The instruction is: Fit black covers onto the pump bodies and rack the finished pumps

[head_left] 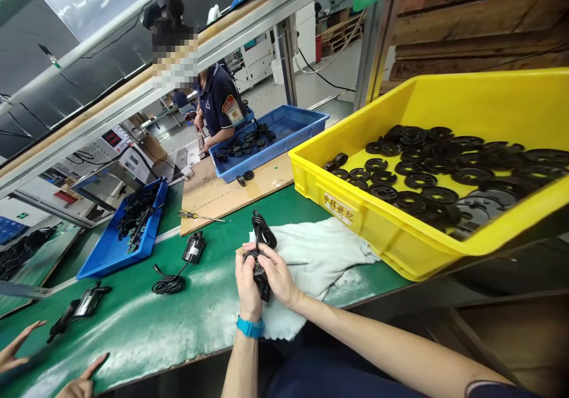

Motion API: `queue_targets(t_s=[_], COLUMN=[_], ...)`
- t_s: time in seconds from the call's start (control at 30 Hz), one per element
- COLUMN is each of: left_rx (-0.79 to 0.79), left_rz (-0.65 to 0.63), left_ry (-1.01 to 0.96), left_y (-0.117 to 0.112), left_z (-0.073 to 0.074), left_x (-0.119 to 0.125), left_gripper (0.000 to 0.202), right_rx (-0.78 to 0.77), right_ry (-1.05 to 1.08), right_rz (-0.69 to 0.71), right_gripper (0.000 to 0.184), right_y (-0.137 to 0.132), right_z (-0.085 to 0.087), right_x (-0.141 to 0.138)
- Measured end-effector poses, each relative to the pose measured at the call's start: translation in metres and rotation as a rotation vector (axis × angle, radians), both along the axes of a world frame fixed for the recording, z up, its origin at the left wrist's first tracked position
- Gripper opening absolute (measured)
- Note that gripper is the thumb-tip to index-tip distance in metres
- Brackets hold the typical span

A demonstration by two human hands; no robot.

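Both my hands are wrapped round a small black corded device [259, 269], which looks like a pump, above the green bench. My left hand [248, 285], with a blue band on its wrist, closes on its left side. On the other side my right hand [280, 276] grips it, thumbs pressed near its round ribbed face. Its coiled black cable [263, 231] sticks up beyond my fingers. A pale cloth [320, 249] lies under and right of my hands. To the left, a similar black device [194, 247] lies with its cable bundled.
A yellow bin [377, 238] of black round parts stands at right. Blue trays [271, 162] [109, 261] hold corded devices. A screwdriver [195, 215] lies near the cardboard [200, 193]. Another person's hands [82, 380] reach in at lower left; a co-worker [217, 102] stands across.
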State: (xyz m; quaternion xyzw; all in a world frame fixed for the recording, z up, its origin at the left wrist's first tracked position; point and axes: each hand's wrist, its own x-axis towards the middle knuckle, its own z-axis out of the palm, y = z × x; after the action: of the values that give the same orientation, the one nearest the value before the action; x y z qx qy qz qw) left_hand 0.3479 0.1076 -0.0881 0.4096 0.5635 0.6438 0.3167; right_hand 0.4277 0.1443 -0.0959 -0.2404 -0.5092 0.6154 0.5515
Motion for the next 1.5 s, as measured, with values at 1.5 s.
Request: queue_targets(t_s=[1.5], left_rx=[-0.318], left_rz=[0.054], left_ry=[1.978], left_y=[-0.039], left_z=[0.113], left_x=[-0.101], left_gripper=[0.056], right_rx=[0.948], right_ry=[-0.659], right_rz=[0.113], right_gripper=[0.09], right_y=[0.027], right_z=[0.052], right_x=[-0.017])
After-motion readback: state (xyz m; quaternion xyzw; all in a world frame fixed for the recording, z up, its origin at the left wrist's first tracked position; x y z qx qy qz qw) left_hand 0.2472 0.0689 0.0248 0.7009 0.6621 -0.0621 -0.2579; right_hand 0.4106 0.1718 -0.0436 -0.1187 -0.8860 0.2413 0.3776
